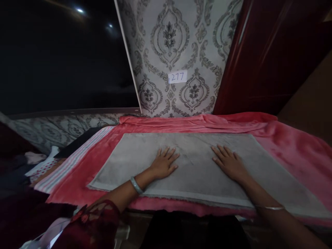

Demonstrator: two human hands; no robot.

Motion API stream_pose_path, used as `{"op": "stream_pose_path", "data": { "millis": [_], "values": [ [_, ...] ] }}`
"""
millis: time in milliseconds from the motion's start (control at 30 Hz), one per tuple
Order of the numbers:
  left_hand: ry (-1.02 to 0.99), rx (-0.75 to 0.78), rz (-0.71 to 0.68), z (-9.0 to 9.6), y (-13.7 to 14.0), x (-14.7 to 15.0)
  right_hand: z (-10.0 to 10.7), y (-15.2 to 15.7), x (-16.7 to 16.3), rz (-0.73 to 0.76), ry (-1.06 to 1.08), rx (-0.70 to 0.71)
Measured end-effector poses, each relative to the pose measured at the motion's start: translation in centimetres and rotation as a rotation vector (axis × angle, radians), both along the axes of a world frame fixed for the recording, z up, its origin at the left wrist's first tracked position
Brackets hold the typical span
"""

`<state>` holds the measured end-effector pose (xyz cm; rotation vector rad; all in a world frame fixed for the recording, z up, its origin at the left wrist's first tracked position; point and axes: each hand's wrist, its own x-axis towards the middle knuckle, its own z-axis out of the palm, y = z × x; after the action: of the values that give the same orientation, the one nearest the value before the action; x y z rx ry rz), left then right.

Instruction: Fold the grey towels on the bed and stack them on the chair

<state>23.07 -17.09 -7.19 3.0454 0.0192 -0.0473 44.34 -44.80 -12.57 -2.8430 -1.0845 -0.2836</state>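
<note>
A grey towel (pixel 197 183) lies spread out and nearly flat, with faint wrinkles near its middle. My left hand (pixel 163 164) rests palm down on it, left of the middle, fingers spread. To the right, my right hand (pixel 229 162) also lies flat on the towel with its fingers apart. Neither hand grips anything. Beneath the towel is a pink-red plush blanket (pixel 85 173), which shows around all its sides and is bunched along the back.
A striped cloth (pixel 77 157) pokes out at the left. Behind stand a large dark screen (pixel 64 58), a patterned wall with a paper label (pixel 177 76) reading 277, and a dark red panel (pixel 264 58). Several cloth items (pixel 43 164) lie at the far left.
</note>
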Motion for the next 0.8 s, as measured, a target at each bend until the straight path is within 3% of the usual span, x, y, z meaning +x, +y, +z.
{"op": "stream_pose_path", "data": {
  "millis": [133, 267, 367, 467, 600, 700, 800],
  "values": [
    [0.035, 0.038, 0.205, 0.7, 3.8, -5.8, -0.4, -0.2, 0.0, 0.019, -0.001, 0.022],
    [0.094, 0.07, 0.523, 2.0, 8.2, -10.3, -1.3, -0.4, 0.4, 0.028, -0.012, 0.065],
    [0.073, 0.066, 0.693, 3.0, 10.5, -10.0, -1.8, -0.4, 0.7, 0.035, -0.025, 0.095],
    [0.061, 0.031, 0.634, 3.1, 11.1, -6.9, -1.7, -0.5, 0.7, 0.04, -0.012, 0.101],
    [0.017, 0.066, 0.541, 1.7, 10.9, -3.6, -1.4, -0.6, 0.5, 0.051, 0.003, 0.092],
    [-0.053, 0.12, 0.589, 0.7, 11.8, -4.2, -1.4, -0.8, 0.5, 0.047, 0.001, 0.071],
    [-0.048, 0.139, 0.726, 0.3, 13.8, -7.6, -1.6, -1.0, 0.6, 0.051, -0.003, 0.043]
  ]
}}
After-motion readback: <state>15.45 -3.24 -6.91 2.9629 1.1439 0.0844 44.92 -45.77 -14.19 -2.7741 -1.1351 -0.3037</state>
